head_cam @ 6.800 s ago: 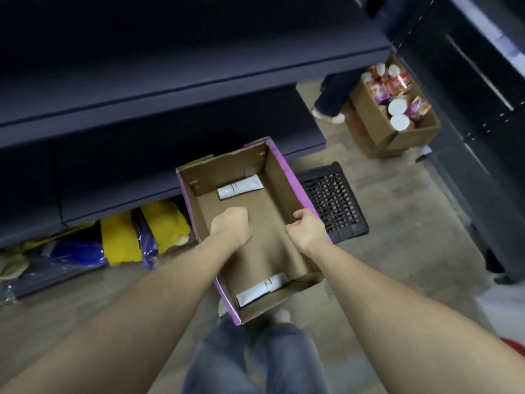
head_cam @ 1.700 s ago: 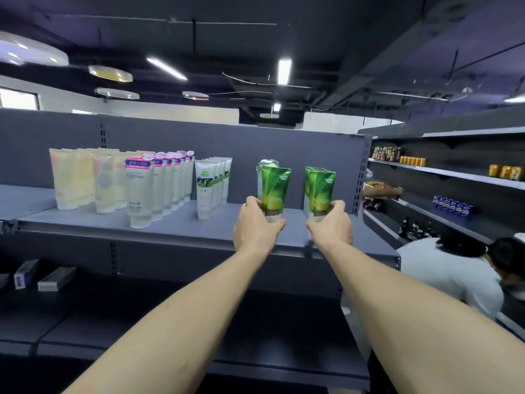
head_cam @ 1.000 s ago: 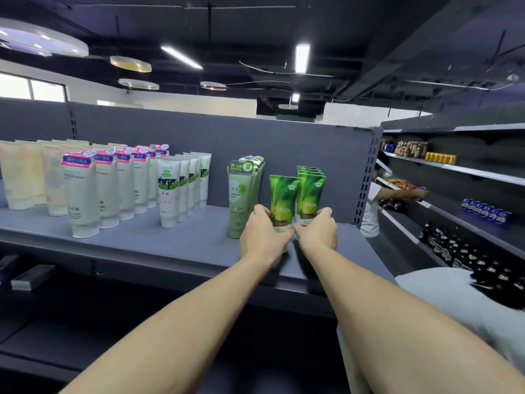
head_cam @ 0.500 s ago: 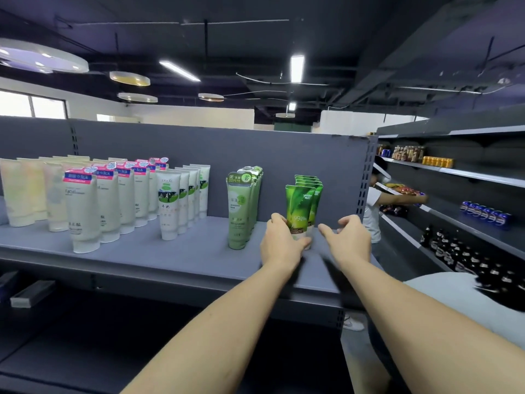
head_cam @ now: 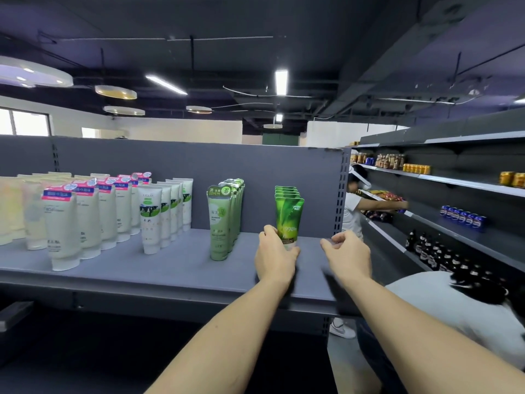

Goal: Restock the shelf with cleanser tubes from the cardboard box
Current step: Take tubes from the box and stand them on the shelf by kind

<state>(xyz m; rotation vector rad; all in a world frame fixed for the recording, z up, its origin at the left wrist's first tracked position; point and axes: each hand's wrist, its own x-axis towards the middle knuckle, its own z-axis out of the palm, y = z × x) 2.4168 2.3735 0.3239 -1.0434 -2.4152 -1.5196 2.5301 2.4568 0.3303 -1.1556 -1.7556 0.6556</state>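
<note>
A row of bright green cleanser tubes (head_cam: 289,214) stands upright near the right end of the grey shelf (head_cam: 176,268). My left hand (head_cam: 275,258) grips the base of the front tube in that row. My right hand (head_cam: 347,255) hovers just right of the row with loosely curled fingers, holding nothing. The cardboard box is out of view.
Left of the green row stand pale green tubes (head_cam: 220,223), white tubes (head_cam: 159,217) and pink-capped tubes (head_cam: 85,220). A person in a white shirt (head_cam: 454,305) crouches at lower right. Another person (head_cam: 355,211) reaches into the right-hand shelving with bottles (head_cam: 443,257).
Both hands brought green tubes together into one row; my right hand has let go and drawn away to the right, while my left hand stays on the front tube.
</note>
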